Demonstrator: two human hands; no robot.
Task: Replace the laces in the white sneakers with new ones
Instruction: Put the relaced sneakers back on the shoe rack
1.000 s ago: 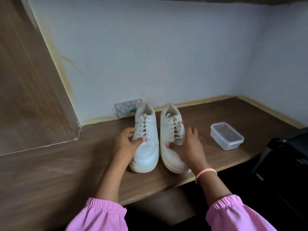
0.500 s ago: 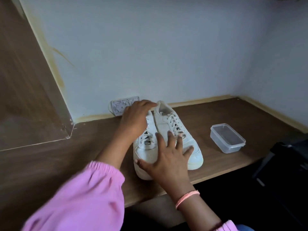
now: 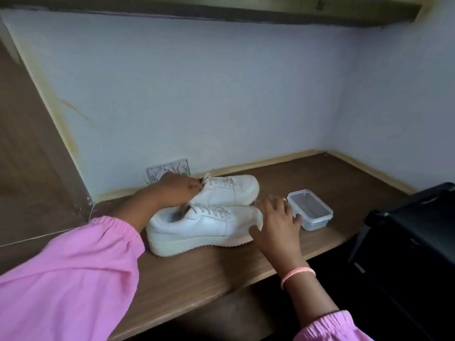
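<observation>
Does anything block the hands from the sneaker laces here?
Nothing visible does. The left hand is already at the far sneaker collar, the right hand touches the near sneaker toe; both laces lie exposed.

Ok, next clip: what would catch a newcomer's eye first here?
Two white sneakers lie side by side across the wooden shelf, toes to the right, laces in. The left hand grips the far one at its collar; the right hand rests at the near one's toe. A clear tub sits just right of them.
</observation>
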